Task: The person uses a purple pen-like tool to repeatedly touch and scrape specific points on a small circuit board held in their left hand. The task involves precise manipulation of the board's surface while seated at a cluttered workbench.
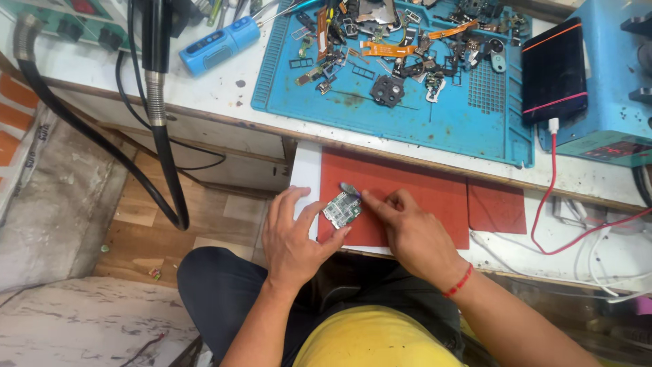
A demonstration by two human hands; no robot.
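A blue work mat (448,126) covers the back of the desk, strewn with small phone parts (407,51); a dark phone (553,68) rests at its right edge. Nearer, a red pad (421,187) lies at the desk's front edge. On its left end sits a small green circuit board (341,209), pinched at its edges by the left hand (292,238). The right hand (414,234) grips a slim tool (its tip meets the board's top edge). A slip could gouge the board or flick it off the front edge.
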